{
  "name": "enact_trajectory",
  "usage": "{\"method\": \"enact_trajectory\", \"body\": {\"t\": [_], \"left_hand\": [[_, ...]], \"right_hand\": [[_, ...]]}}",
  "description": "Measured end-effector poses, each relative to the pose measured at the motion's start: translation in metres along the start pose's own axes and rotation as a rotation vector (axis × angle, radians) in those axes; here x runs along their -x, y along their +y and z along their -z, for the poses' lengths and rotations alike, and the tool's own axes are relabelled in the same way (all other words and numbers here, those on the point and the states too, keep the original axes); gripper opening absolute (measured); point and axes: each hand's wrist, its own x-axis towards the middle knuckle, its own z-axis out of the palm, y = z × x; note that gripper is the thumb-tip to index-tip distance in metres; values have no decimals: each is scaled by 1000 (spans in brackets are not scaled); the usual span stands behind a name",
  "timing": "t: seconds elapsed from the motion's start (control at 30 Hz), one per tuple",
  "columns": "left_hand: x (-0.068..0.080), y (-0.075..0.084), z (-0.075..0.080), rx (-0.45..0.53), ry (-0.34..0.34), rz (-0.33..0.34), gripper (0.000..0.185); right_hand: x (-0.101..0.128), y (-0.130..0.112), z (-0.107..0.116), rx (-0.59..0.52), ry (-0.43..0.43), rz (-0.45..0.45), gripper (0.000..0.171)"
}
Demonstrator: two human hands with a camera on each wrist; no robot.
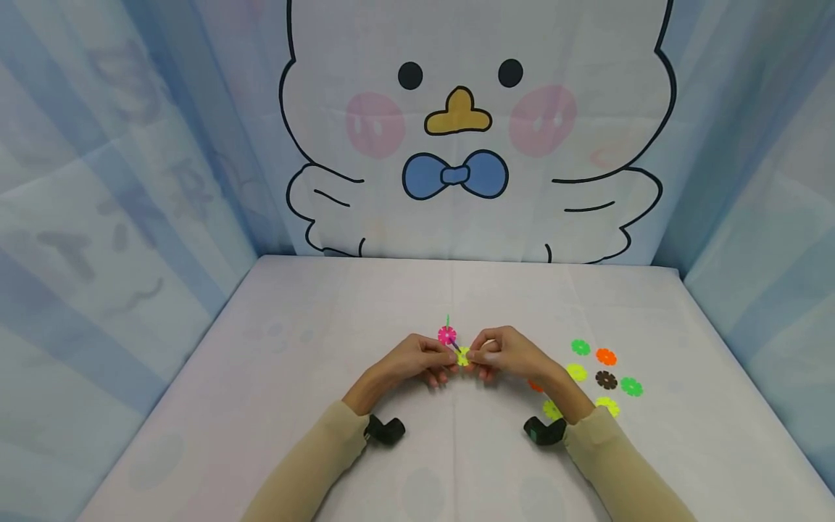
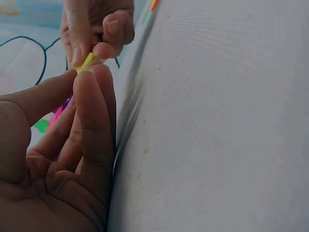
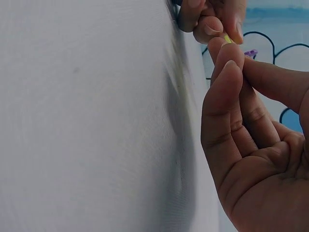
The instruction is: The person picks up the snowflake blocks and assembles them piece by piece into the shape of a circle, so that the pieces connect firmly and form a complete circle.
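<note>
A yellow notched disc (image 1: pixel 463 356) is pinched between both hands above the middle of the white table. The left hand (image 1: pixel 420 359) grips its left edge with thumb and fingertips; the right hand (image 1: pixel 509 354) pinches the opposite edge. Behind the yellow disc extend a purple disc (image 1: pixel 455 346) seen edge-on, a pink disc (image 1: pixel 446 335) and a green disc (image 1: pixel 448 320), seemingly joined in a chain. In the left wrist view, fingers partly cover the pink and purple pieces. The right wrist view has only a sliver of yellow and a bit of purple beyond the fingertips.
Several loose notched discs lie right of the hands, among them a brown disc (image 1: pixel 606 380) and an orange disc (image 1: pixel 606 356). The right forearm partly covers another orange disc (image 1: pixel 536 386). Printed curtains (image 1: pixel 130 217) border the table (image 1: pixel 313 304).
</note>
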Motion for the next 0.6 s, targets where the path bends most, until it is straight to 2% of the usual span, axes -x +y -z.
{"method": "enact_trajectory", "body": {"t": [0.43, 0.6], "left_hand": [[-1, 0, 0, -11, 25, 8, 23], [-1, -1, 1, 6, 34, 6, 22]], "right_hand": [[-1, -2, -5, 11, 13, -28, 24], [-1, 0, -1, 60, 23, -8, 20]]}}
